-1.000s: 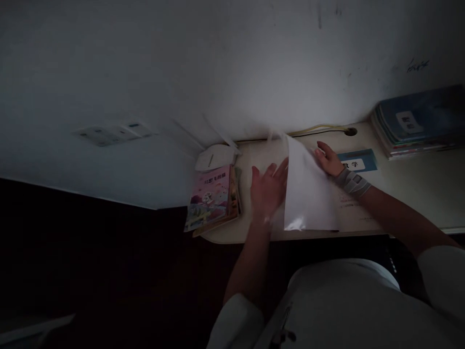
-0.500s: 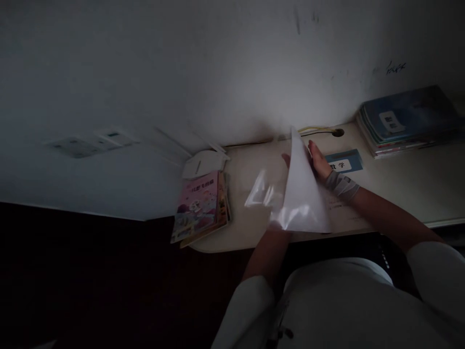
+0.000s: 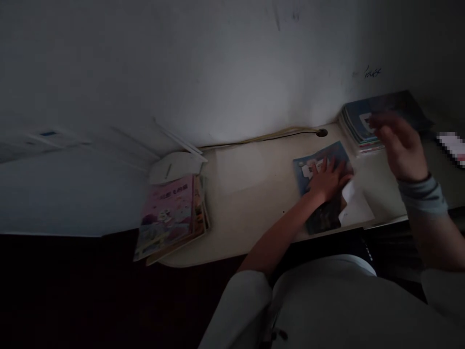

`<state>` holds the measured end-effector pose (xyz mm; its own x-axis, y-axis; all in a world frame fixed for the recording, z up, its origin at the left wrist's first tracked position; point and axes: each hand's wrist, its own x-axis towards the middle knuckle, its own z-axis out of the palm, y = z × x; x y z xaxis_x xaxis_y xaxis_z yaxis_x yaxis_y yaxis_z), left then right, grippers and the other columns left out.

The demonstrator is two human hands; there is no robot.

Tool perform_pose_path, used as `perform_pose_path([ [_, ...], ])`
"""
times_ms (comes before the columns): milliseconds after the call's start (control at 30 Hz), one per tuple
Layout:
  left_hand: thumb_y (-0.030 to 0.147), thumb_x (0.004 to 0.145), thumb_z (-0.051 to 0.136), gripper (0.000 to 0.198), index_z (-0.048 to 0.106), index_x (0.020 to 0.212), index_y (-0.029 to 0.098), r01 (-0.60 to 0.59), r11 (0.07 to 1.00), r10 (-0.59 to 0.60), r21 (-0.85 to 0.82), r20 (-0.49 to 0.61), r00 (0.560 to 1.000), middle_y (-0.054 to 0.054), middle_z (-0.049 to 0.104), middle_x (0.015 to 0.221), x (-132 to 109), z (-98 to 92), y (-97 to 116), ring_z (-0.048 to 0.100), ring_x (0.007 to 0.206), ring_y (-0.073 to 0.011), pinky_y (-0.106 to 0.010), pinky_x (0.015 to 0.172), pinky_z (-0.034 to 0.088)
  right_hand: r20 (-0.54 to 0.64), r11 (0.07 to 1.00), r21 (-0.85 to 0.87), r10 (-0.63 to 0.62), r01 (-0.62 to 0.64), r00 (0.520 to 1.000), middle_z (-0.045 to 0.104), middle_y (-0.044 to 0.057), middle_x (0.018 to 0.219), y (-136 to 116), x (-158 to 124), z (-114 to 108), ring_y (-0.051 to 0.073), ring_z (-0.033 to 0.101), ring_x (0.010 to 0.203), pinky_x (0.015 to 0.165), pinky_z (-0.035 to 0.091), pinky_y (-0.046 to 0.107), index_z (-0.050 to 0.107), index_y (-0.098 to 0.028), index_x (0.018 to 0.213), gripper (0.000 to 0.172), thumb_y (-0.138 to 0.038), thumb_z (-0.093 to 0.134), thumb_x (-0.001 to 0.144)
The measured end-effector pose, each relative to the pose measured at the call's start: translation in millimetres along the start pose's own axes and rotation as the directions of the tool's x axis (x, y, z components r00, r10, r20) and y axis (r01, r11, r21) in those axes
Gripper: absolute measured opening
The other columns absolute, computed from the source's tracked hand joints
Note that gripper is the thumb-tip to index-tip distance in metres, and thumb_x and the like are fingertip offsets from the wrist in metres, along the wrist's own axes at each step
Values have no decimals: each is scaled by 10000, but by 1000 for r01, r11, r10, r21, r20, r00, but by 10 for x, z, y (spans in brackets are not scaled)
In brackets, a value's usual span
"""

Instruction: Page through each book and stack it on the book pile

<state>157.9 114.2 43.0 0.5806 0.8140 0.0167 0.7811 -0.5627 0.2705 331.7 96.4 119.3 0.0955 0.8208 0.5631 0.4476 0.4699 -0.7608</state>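
Observation:
My left hand (image 3: 326,183) lies flat with spread fingers on a blue-covered book (image 3: 303,182) near the front of the desk. White paper (image 3: 359,208) with a bent edge shows at the book's right side. My right hand (image 3: 403,150), with a grey band round the wrist, is raised in the air to the right of the book. Its fingers are slightly blurred, point left and hold nothing that I can see. Behind it, a stack of books (image 3: 388,106) with a blue one on top is partly hidden.
A pale sheet (image 3: 240,167) lies on the white desk (image 3: 247,223). Several booklets, a pink one (image 3: 169,208) on top, overhang the desk's left end. A cable (image 3: 269,137) runs along the wall to a round hole (image 3: 321,132). A pixelated object (image 3: 452,145) is at far right.
The white pages and clear plastic that stood upright between my hands are down. My left hand now presses on the blue cover, and my right hand has lifted away to the right. The view has shifted.

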Motion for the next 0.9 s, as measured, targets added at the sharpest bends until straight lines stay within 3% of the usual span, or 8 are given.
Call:
perform_pose_path([
  [67,466,957,245,547,304,1449,235,-26,1000,25,9,48,999,-102,229,1545,57,38,-1,136,1421,-354,-646,1086,197,267,970,-145,-154,197,951,642,61,1154,-327,-200,-21,225,585,1106,973,441,461,575,-271,1176,297,-375,492,911],
  [133,413,960,286,520,314,1446,231,-55,998,55,10,70,996,-95,226,1546,99,45,-35,123,1425,-347,-636,1099,181,568,849,-256,-254,462,783,637,73,1186,-554,-373,34,244,567,1137,1041,360,515,581,-248,1182,310,-349,535,893],
  [200,396,957,315,491,358,1422,242,-49,999,49,5,26,998,-81,269,1533,143,13,-99,154,1424,-328,-624,1104,183,714,728,-315,-241,609,658,633,93,1193,-664,-486,92,254,538,1177,1060,316,537,591,-221,1178,315,-309,565,877],
  [267,403,954,332,454,423,1374,256,-3,1000,2,-23,-63,998,-69,329,1508,183,-56,-188,213,1411,-310,-616,1094,214,745,659,-365,-216,658,631,646,101,1153,-694,-538,93,247,541,1165,1052,327,525,604,-206,1160,301,-254,578,863],
  [400,438,957,303,472,469,1332,203,27,977,-73,-210,-215,974,-113,390,1468,111,-206,-371,261,1393,-303,-590,1091,227,669,662,-404,-258,632,697,597,115,1209,-687,-622,-70,245,536,1152,991,421,449,588,-197,1165,300,-226,564,868],
  [567,594,918,103,667,235,1463,233,-353,797,167,-491,-383,909,-115,258,1533,-386,-94,-347,203,1421,-224,-455,1140,217,395,778,-485,-211,398,894,620,109,948,-483,-1105,-79,206,606,849,710,506,327,591,-155,997,300,-415,594,847],
  [700,667,867,48,732,-21,1493,292,-405,776,220,-484,-394,893,-81,48,1582,-699,95,-169,59,1446,-247,-484,1151,154,416,725,-580,-130,372,900,599,53,703,-222,-1547,235,156,543,620,577,404,295,593,-168,762,316,-467,557,857],
  [900,740,782,-63,884,-77,1493,214,-246,867,134,-433,-273,953,-118,45,1578,-707,197,-49,13,1445,-251,-457,1149,147,389,669,-605,-226,432,893,536,6,548,-131,-1703,633,120,459,518,550,308,299,549,-186,592,291,-188,483,876],
])
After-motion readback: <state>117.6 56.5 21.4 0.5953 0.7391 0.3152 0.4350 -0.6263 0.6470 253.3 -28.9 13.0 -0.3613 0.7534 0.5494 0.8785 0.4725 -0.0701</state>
